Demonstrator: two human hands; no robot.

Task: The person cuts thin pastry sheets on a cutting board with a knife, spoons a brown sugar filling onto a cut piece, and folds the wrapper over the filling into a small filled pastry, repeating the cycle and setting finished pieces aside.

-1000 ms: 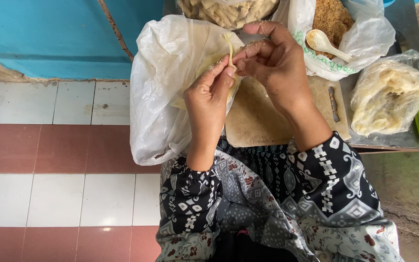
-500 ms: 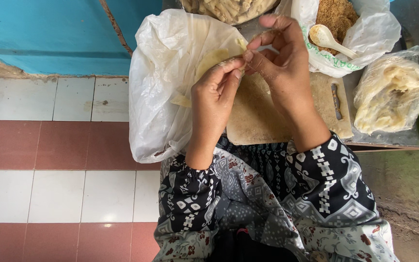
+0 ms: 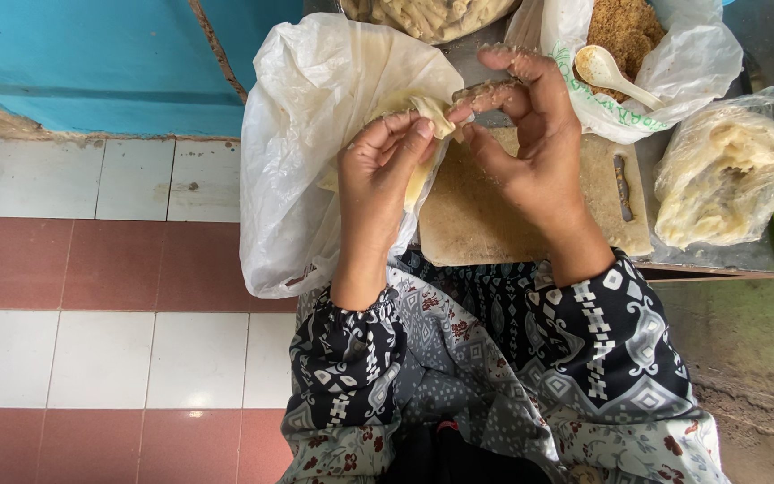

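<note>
Pale wrapper [image 3: 425, 115] | left hand [image 3: 378, 170] cradles it, fingers curled | right hand [image 3: 530, 143] pinches its top | over board [image 3: 485, 215], surface's near edge

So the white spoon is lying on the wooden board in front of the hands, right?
Not quite. The head view shows the white spoon lying in the plastic bag of brown crumbs, behind the wooden board. The board itself is in front of the hands, as you said.
</note>
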